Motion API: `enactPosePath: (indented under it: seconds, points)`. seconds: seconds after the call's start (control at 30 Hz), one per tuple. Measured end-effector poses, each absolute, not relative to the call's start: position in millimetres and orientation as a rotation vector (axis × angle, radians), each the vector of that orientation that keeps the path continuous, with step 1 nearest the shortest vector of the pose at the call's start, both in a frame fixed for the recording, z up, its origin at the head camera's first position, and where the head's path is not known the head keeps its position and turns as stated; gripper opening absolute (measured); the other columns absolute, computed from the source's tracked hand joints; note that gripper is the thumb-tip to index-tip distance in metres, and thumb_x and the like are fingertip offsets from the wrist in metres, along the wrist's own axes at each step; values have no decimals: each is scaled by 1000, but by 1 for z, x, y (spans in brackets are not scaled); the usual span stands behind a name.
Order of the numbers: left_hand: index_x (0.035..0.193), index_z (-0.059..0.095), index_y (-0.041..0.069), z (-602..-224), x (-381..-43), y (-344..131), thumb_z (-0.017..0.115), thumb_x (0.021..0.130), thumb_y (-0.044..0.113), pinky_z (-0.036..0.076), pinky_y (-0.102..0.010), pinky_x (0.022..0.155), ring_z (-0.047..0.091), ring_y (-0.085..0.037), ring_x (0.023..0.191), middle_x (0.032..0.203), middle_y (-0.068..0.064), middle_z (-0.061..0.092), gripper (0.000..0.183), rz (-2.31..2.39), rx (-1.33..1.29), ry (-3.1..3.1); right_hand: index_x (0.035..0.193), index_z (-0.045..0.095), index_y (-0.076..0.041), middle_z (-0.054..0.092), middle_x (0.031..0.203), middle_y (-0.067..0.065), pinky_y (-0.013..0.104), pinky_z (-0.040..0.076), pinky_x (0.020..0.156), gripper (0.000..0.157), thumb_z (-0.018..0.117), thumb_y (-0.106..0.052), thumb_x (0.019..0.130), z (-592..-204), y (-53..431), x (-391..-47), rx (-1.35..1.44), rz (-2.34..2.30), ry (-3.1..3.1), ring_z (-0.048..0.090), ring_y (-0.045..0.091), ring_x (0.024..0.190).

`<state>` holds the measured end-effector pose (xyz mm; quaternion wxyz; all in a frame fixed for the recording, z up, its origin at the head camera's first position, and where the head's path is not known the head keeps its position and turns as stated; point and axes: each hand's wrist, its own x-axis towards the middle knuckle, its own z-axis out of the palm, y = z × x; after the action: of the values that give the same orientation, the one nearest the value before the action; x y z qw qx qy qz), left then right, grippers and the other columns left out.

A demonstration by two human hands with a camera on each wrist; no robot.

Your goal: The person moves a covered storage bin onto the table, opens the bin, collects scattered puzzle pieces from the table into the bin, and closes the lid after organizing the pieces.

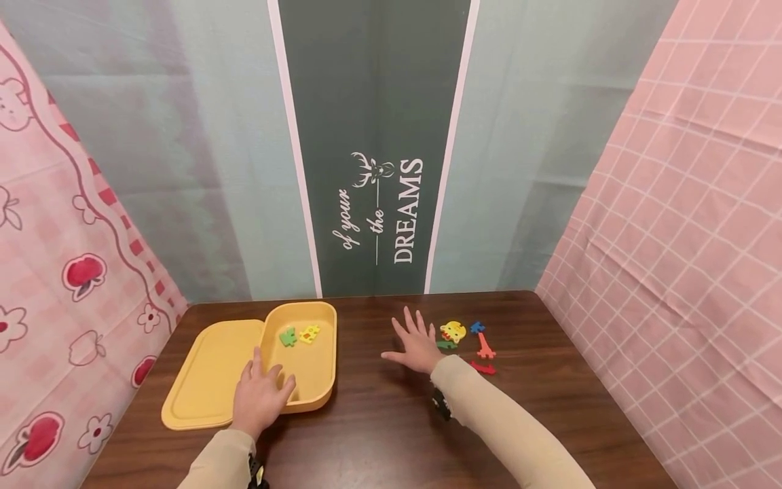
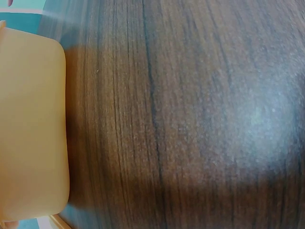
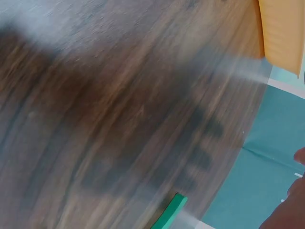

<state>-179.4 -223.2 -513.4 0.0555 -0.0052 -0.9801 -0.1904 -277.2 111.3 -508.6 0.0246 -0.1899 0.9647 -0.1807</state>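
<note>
A yellow box [image 1: 334,353] stands on the left of the table, its wall [image 2: 33,124] filling the left edge of the left wrist view. Inside lie a green puzzle piece [image 1: 288,337] and a yellow spotted piece [image 1: 309,333]. My left hand [image 1: 259,401] is over the box's near left corner, fingers spread and holding nothing; whether it touches the rim I cannot tell. My right hand [image 1: 418,345] hovers palm down with fingers spread, just left of a green piece [image 1: 447,345] and a yellow animal-face piece [image 1: 453,331].
Right of these lie a blue piece [image 1: 477,327], an orange piece [image 1: 485,346] and a red piece [image 1: 482,368]. A flat yellow lid [image 1: 214,373] lies left of the box. Curtains with prints [image 1: 375,102] hang behind the brown wooden table [image 1: 366,435] and at both sides.
</note>
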Motion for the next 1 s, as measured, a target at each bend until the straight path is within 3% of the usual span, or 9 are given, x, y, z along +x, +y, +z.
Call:
enactPosePath:
  seconds: [1.0]
  points:
    - [114, 61, -4, -517, -181, -225, 48, 92, 41, 32, -65, 90, 27, -56, 121, 145, -37, 12, 52, -599, -49, -2932, 147, 30, -12, 2, 155, 17, 68, 6, 101, 86, 62, -56, 80, -496, 157, -262, -470, -553, 3000, -1, 42, 139]
